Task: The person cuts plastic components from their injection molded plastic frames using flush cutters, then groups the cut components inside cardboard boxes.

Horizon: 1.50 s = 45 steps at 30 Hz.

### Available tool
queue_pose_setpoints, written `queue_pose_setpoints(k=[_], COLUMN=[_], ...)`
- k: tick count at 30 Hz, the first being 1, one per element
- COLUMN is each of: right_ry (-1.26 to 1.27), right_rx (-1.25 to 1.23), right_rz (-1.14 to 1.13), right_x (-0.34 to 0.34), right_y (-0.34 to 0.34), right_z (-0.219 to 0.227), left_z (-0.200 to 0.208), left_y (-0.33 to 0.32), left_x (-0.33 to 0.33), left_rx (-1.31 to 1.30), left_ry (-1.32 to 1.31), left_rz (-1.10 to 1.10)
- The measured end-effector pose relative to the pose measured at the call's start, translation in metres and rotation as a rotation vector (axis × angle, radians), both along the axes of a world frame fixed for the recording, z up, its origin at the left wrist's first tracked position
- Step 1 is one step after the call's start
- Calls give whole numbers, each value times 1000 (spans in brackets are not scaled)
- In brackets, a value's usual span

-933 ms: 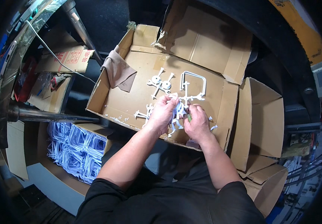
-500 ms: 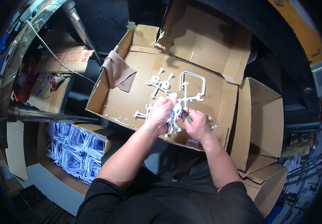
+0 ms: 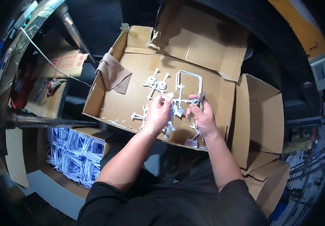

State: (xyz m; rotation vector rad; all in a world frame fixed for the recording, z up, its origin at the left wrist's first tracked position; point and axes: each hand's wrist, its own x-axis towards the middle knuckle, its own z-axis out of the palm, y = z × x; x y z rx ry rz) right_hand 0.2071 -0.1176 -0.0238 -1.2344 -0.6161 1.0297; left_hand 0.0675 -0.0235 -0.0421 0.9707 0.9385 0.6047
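White moulded plastic fills the middle of the scene: a sprue frame (image 3: 177, 103) of thin runners with small parts on its branches, held just above the floor of a shallow cardboard tray (image 3: 132, 105). The left hand (image 3: 158, 113) closes its grip around the near-left part of the frame, fingers curled and pinching the runners, apparently to steady it. The right hand (image 3: 204, 116) wraps shut around a pair of small cutters (image 3: 199, 101) with dark, greenish handles, the nose pointing at a runner on the frame's right side; whether the blades are closed I cannot tell. Holding the piece low over the tray would let anything that drops land inside it.

Far from the hands, flat on the tray floor, lie more white pieces: two round disc parts on stems (image 3: 155, 82) and a rounded rectangular loop (image 3: 189, 77). A limp brown cloth (image 3: 111, 73) hangs over the tray's left wall. The cardboard is matt, scuffed and torn at the flaps. Near left, a lower carton (image 3: 42, 177) holds a dense stack of white loop frames (image 3: 74, 152). To the right stands an open cardboard box (image 3: 260, 124).
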Motion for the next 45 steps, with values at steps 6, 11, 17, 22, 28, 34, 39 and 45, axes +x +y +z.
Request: queue_pose_setpoints(k=[6,11,17,22,28,34,39,45], right_ry=[-114,-8,371,177,-1360,-1255,-1286,-1122], right_rx=[-59,-72,336,-95,-322,-974,-1016,-878], right_rz=[-143,-460,-1048,-1142,-35,809,800,494], right_x=[13,64,275,209,77,32,38,55], right_y=[-9,-35,-182,-155,-89,-68,-73,-68], right_z=[-9,21,26,29,15,-18,-33,-35], left_z=[4,8,17,19,14,15,19,28], left_y=[-6,-2,11,18,20,25,27,24], left_x=[2,-7,-4,-15,-19,-21,-23,-19], left_rx=[-230,-526,-627,-708,-791,-825,-817,-746], left_ry=[-174,-428,-758,-913,-947,-957,-961,-939], left_rz=[-232,-263,-230,-130,-52,39,104,95])
